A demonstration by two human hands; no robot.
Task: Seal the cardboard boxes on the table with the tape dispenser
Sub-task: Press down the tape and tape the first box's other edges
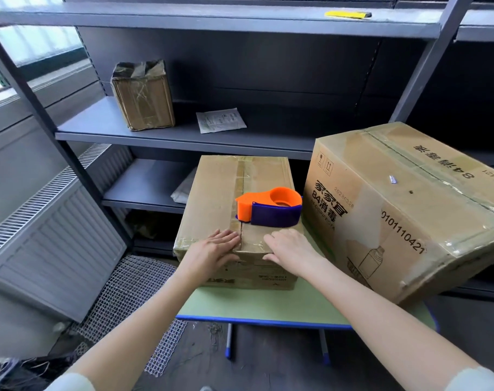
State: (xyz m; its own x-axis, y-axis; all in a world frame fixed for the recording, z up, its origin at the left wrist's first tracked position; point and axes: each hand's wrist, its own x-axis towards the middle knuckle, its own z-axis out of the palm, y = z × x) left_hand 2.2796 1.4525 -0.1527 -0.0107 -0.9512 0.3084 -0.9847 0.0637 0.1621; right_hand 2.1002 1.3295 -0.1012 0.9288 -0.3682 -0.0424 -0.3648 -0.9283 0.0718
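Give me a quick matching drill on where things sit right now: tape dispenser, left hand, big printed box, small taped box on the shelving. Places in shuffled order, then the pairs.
Things:
1. tape dispenser
2. left hand
3. big printed box
4. small taped box

Places:
A. on the grey shelf, left of a paper sheet
B. tilted at the right side of the green table
C. lying on top of the smaller table box, held by neither hand
D. flat on that box's near top edge, left of the seam

Pairs: 1-C, 2-D, 3-B, 4-A
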